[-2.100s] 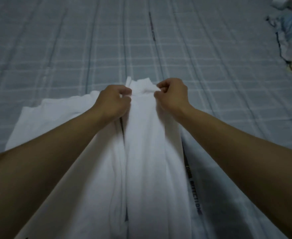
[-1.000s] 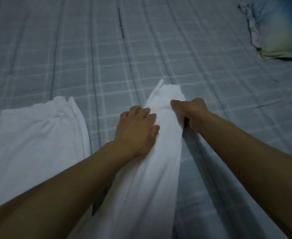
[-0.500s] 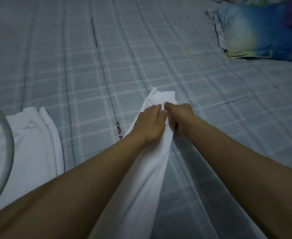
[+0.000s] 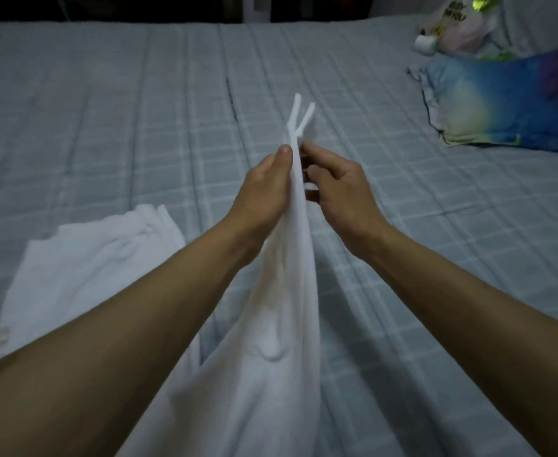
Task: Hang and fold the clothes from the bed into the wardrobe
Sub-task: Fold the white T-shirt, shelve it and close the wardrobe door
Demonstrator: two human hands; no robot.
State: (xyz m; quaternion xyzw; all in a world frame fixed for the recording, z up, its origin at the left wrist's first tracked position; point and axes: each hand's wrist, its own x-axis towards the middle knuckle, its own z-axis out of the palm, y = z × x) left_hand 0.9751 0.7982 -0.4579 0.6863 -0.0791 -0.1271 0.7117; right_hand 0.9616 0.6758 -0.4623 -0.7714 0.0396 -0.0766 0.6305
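Note:
A long white garment [image 4: 291, 291] is lifted off the bed, its bunched end standing up between my hands at the centre of the view. My left hand [image 4: 264, 189] is shut on its left side, thumb pressed along the cloth. My right hand [image 4: 340, 189] pinches the same end from the right with curled fingers. The lower part of the garment drapes down toward me between my forearms. A second white garment [image 4: 86, 272] lies flat on the bed at the left, apart from my hands.
The bed [image 4: 139, 110] has a grey-blue checked sheet. A blue and yellow pillow [image 4: 508, 103] lies at the right edge. A plastic bag [image 4: 455, 28] and a small white roll [image 4: 424, 44] sit at the far right corner. Dark space lies beyond the far edge.
Both hands have raised the white garment's end up off the sheet, where it lay pressed before. The view has tilted up, showing the bed's far edge and the bag.

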